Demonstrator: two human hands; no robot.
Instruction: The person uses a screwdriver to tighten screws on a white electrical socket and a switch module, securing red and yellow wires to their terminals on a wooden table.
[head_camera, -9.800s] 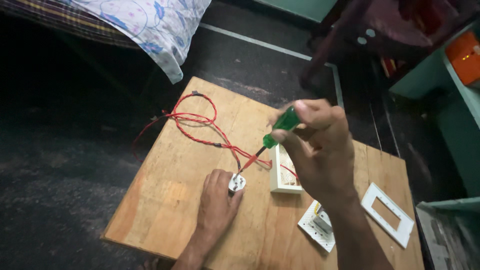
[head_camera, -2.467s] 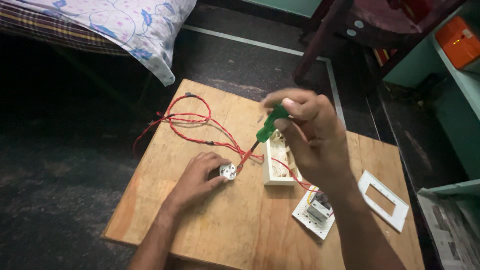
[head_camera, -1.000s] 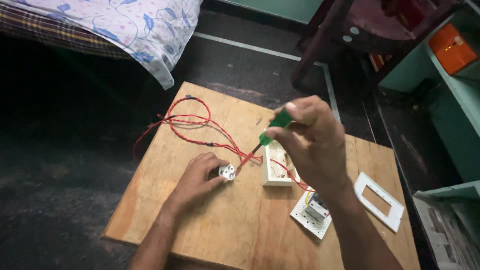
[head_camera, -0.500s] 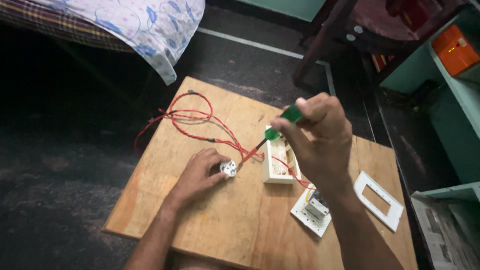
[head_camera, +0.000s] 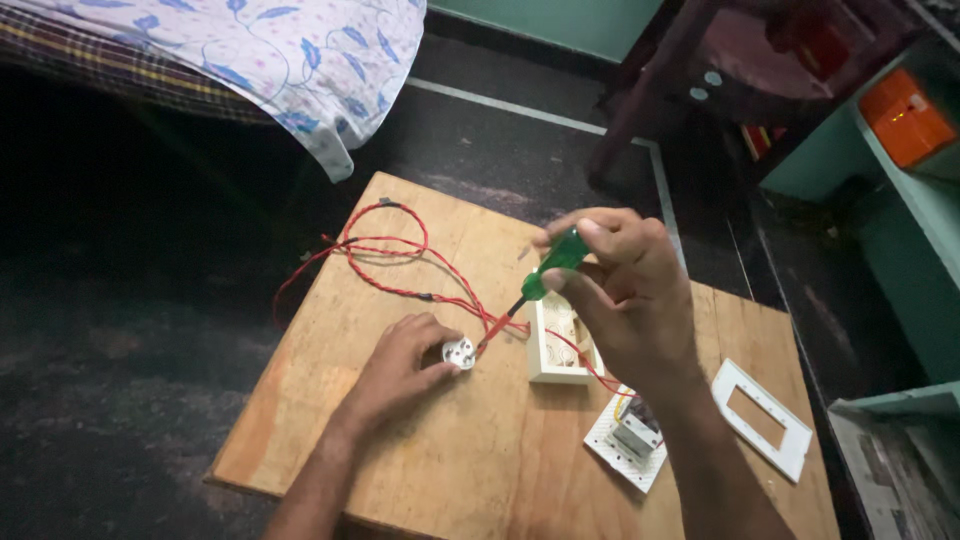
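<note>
The left hand (head_camera: 400, 365) pinches a small round white fitting (head_camera: 459, 352) against the bare plywood board (head_camera: 330, 400), while the right hand (head_camera: 625, 290) grips a green-handled screwdriver (head_camera: 552, 262), its tip at the fitting. Tangled red wire (head_camera: 385, 270) loops behind; a cream open mounting box (head_camera: 558, 340), a white switch module (head_camera: 630, 440) and a white rectangular frame plate (head_camera: 762, 418) lie right of it.

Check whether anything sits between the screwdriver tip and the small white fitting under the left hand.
Nothing visible does. The green screwdriver in the right hand slants down to the white fitting steadied by the left hand; red wires run beside it.
</note>
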